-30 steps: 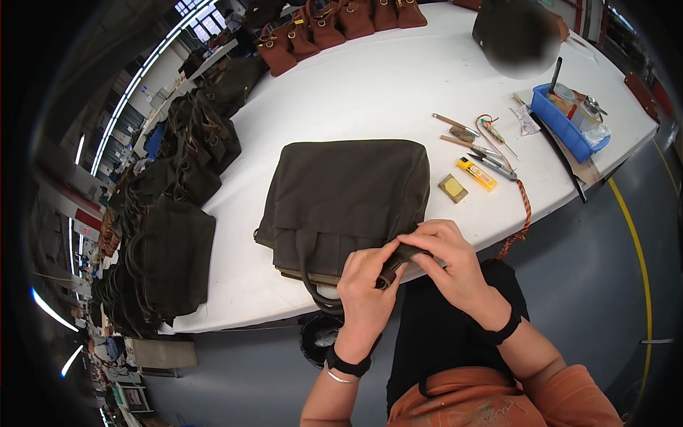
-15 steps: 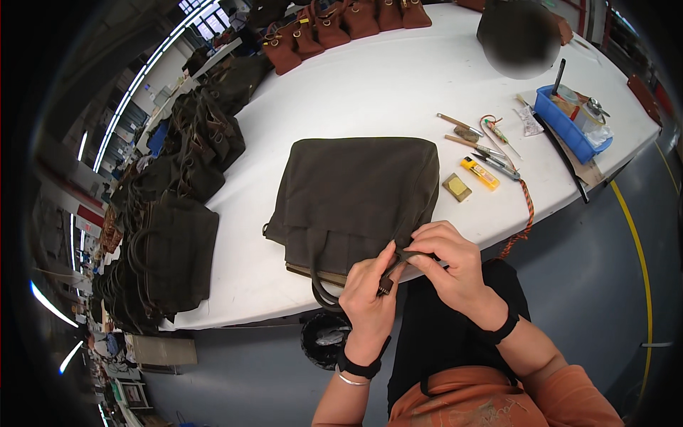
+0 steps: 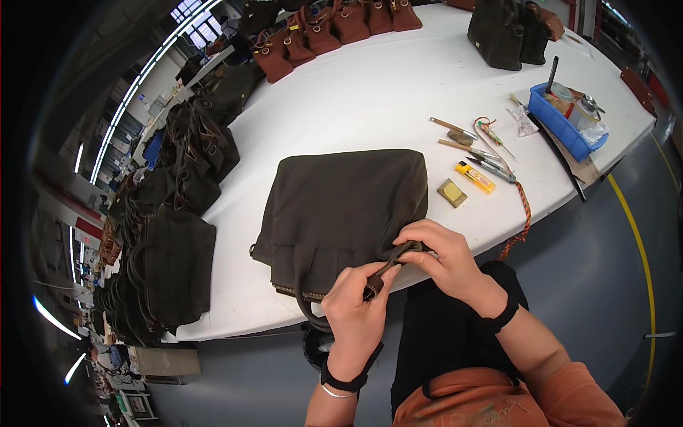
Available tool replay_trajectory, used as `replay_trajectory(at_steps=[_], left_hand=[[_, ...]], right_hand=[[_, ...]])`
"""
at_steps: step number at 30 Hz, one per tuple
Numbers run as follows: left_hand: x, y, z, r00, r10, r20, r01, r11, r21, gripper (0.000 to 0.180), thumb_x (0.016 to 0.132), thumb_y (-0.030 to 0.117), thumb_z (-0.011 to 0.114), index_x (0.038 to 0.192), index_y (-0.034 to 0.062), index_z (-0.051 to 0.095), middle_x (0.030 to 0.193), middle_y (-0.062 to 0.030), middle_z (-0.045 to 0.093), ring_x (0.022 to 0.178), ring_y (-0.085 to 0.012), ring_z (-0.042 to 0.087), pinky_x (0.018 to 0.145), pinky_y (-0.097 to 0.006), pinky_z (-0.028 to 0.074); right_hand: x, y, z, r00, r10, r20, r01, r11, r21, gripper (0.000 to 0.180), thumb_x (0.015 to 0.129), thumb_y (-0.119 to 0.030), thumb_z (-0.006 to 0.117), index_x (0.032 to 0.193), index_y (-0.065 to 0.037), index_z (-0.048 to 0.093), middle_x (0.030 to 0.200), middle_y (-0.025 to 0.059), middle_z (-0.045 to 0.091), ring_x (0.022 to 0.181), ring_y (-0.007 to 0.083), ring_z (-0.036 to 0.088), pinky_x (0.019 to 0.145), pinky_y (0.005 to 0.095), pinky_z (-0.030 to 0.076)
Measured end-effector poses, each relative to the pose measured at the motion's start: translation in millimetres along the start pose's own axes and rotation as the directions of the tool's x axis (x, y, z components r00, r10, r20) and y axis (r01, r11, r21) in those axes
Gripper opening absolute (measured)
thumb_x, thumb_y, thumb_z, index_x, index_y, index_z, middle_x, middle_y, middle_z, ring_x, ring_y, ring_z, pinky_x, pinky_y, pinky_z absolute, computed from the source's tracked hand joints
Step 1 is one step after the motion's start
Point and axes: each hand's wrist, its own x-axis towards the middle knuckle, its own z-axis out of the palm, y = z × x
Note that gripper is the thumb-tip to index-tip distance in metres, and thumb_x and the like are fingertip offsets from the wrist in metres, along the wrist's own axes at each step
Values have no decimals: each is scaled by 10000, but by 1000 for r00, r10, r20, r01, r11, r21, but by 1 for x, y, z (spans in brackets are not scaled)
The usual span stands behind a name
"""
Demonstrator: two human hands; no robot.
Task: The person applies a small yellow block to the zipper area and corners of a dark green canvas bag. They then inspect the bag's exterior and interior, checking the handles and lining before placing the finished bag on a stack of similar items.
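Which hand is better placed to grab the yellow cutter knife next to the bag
Probably the right hand. It pinches the strap at the dark bag's right edge, the side where the yellow cutter lies. The left hand grips a tool at the bag's near edge, farther away.

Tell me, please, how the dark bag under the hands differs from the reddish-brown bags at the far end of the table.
The dark olive bag lies flat at the near edge; the reddish-brown bags stand upright in a row. The olive bag looks larger, though nearness may exaggerate that. Both hands, left hand and right hand, work on it; the reddish-brown bags are untouched. All have handles.
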Motion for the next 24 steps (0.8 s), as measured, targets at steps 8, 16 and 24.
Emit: replay_trajectory(at_steps=[8,16,24], left_hand=[[-3,-21,21,981,-193,16,194,977,-92,169,846,85,802,928,-14,692,709,31,644,639,-15,508,561,-186,398],[0,-21,29,980,-190,-55,185,979,-81,168,877,101,775,907,-23,666,687,38,605,633,-22,480,559,-194,377],[11,-16,42,970,-227,-83,214,966,-143,167,880,98,766,899,-37,669,677,-12,617,622,-51,516,570,-212,405]], right_hand=[[15,11,-1,939,315,135,-335,929,160,165,894,-38,680,1055,-2,669,974,79,650,835,127,629,722,253,494],[14,14,5,986,161,47,-163,985,50,186,911,-117,653,1068,-20,631,1003,130,622,876,289,632,787,355,503],[41,-2,-52,991,125,54,-97,927,-363,334,906,-85,632,1225,-2,578,1162,180,607,1033,344,625,911,411,502]])
